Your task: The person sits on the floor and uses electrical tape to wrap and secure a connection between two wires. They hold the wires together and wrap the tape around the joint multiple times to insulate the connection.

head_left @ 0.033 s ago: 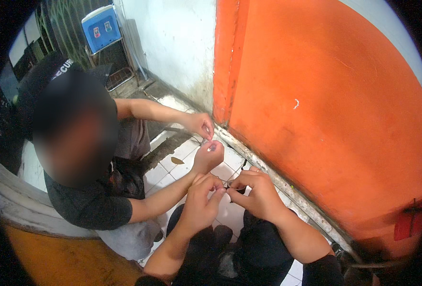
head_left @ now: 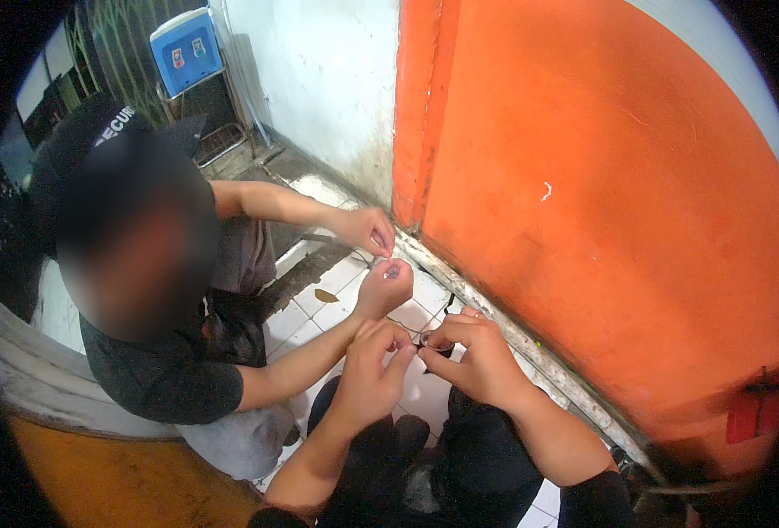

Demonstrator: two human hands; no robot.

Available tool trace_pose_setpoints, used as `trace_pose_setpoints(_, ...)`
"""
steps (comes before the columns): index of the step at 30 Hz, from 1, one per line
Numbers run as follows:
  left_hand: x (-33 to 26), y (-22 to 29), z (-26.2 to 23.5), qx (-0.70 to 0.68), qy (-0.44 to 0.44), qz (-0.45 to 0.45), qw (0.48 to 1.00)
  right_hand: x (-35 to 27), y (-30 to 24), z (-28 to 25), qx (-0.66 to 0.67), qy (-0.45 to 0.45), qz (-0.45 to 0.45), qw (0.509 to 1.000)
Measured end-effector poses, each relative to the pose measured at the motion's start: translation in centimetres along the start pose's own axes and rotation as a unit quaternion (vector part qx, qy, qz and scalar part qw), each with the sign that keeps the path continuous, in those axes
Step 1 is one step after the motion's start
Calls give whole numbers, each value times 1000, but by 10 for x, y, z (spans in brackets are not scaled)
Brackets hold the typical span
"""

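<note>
In front of my knees, my left hand is closed, its thumb and forefinger pinched together. My right hand is pinched just beside it, and the fingertips of both nearly meet. Something tiny and dark shows between them, too small to name. Partly hidden behind my right fingers is a small round dark container, with a pale area inside its rim. Just beyond my left hand, another person's two hands pinch a small item that I cannot make out.
The other person sits close on my left, in a dark shirt and cap. White floor tiles carry a dry leaf. An orange panel and a low ledge run along the right. A blue box stands far left.
</note>
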State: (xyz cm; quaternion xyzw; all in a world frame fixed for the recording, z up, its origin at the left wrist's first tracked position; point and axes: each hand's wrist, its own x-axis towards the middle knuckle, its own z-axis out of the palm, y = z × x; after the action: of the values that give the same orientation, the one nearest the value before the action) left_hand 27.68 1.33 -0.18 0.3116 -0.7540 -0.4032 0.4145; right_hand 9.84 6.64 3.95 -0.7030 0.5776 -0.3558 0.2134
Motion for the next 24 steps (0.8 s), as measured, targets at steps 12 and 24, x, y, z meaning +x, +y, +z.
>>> trace_pose_setpoints(12, 3, -2, 25, 44, 24, 56, 997, -10, 16, -13, 4, 15, -19, 1000)
trace_pose_setpoints(24, -6, -10, 16, 30, 6, 59, 998, -12, 12, -7, 20, -8, -2, 1000)
